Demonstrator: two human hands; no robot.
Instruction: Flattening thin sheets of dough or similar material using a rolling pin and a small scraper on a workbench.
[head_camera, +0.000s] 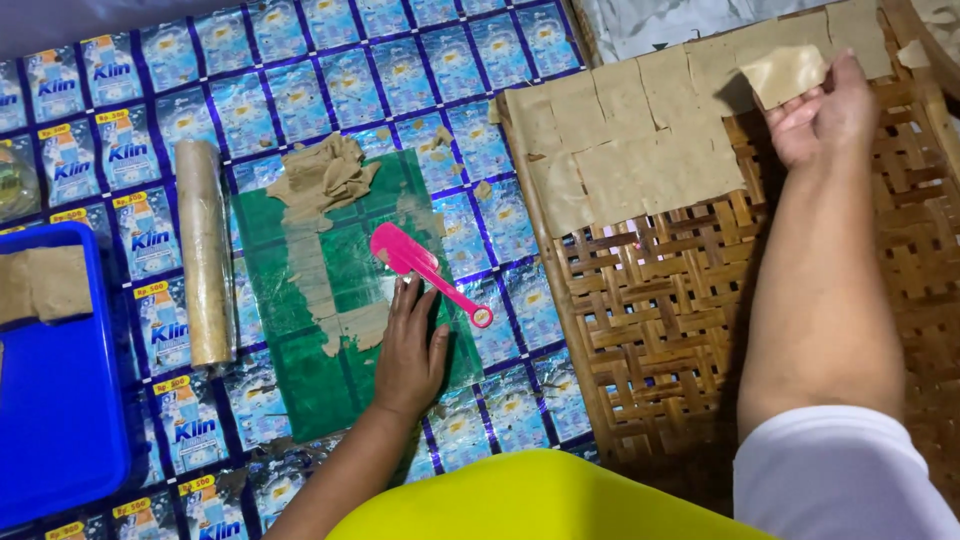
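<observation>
Head view, left hand: the left hand (410, 350) lay flat and unclenched on the green sheet (300, 300), fingertips just beside the pink spatula (425, 268).
Head view, right hand: the right hand (825, 110) pinched a tan dough square (785, 72) above the woven tray (650, 330), near the laid squares (620, 150).

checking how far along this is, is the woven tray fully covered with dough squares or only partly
Partly covered: tan dough squares fill only the far part of the woven tray; the nearer weave shows bare.

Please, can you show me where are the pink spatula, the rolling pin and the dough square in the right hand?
pink spatula (405, 255), head view, on its blade.
rolling pin (204, 250), head view, mid-length.
dough square (785, 73), head view, centre.
</observation>
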